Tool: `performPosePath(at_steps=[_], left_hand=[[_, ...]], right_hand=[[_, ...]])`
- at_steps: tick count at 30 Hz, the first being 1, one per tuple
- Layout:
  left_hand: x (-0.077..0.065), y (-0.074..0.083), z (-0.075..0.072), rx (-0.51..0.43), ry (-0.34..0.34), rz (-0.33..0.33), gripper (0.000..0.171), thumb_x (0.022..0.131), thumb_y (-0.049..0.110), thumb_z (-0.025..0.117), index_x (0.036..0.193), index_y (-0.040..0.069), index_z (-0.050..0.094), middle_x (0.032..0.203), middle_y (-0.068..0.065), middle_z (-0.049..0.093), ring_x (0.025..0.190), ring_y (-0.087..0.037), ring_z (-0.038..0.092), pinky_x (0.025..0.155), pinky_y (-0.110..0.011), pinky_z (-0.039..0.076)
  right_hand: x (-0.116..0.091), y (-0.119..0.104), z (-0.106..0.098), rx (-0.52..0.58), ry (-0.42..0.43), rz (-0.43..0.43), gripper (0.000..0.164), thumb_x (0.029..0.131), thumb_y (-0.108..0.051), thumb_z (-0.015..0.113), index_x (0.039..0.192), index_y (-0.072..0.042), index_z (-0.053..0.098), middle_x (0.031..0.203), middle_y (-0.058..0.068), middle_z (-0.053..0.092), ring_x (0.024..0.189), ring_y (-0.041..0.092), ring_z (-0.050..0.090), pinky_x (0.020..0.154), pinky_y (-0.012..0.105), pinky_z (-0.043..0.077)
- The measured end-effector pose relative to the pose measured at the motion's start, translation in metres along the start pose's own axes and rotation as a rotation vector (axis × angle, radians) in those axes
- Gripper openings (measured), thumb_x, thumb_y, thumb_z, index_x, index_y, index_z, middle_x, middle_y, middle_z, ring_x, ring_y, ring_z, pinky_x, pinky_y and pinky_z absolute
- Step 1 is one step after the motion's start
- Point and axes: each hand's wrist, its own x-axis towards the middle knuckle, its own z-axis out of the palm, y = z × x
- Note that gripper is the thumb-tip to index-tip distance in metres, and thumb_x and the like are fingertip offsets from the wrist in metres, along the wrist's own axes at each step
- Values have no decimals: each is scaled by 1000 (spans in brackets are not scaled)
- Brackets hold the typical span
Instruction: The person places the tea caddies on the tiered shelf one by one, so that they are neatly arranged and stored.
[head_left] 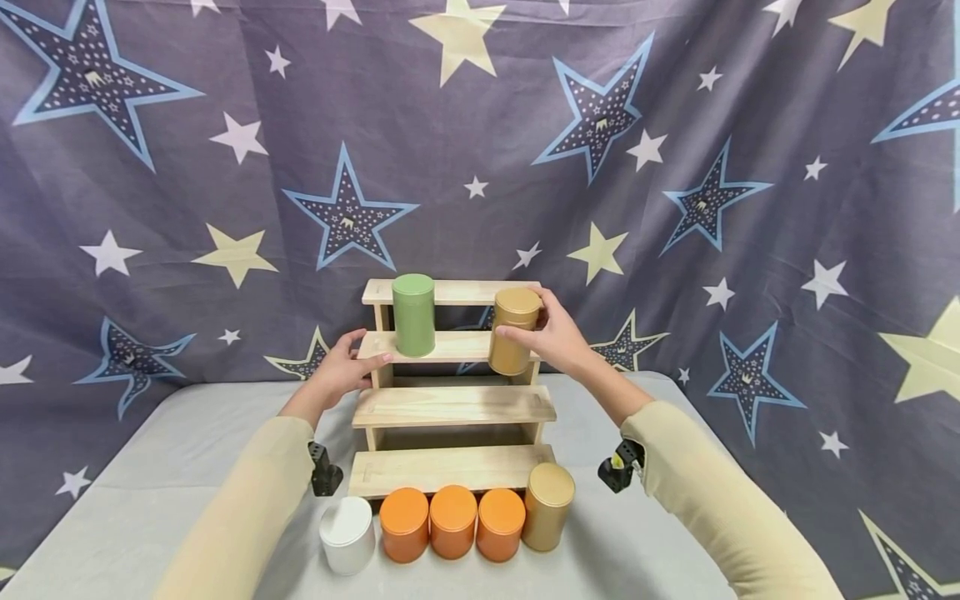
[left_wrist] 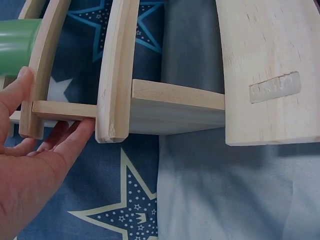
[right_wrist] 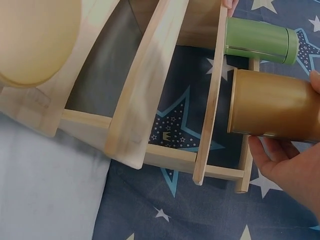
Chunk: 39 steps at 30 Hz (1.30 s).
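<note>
My right hand (head_left: 558, 337) grips a gold tin (head_left: 512, 350) around its side, thumb in front. The tin is at the right end of the second tier from the top of a wooden stepped shelf (head_left: 453, 406); a narrow gap shows between its base and the plank in the right wrist view. On the same tier, toward the left, stands a green tin (head_left: 414, 317). My left hand (head_left: 341, 371) holds the left end of that tier. In the left wrist view its thumb (left_wrist: 22, 82) lies against the plank, with the other fingers by the side support.
In front of the shelf, a white tin (head_left: 348, 537), three orange tins (head_left: 453, 525) and another gold tin (head_left: 548, 508) stand in a row on the grey cloth (head_left: 626, 533). Behind hangs a dark curtain (head_left: 480, 225) with stars.
</note>
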Motion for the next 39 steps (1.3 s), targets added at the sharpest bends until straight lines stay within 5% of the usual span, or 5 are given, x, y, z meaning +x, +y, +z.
performPosePath(at_steps=[28, 39], left_hand=[[-1, -2, 2, 3, 9, -12, 87, 93, 23, 59, 151, 10, -4, 148, -30, 23, 131, -42, 37, 104, -52, 41], [-1, -1, 1, -6, 9, -5, 87, 92, 23, 60, 151, 10, -3, 148, -30, 23, 131, -43, 38, 104, -52, 41]], right_hand=[[23, -8, 18, -73, 67, 1, 79, 77, -35, 76, 141, -17, 34, 127, 10, 43, 109, 25, 52, 95, 41, 47], [31, -12, 26, -31, 64, 12, 82, 77, -32, 76, 142, -14, 30, 125, 10, 52, 111, 25, 54, 97, 40, 46]])
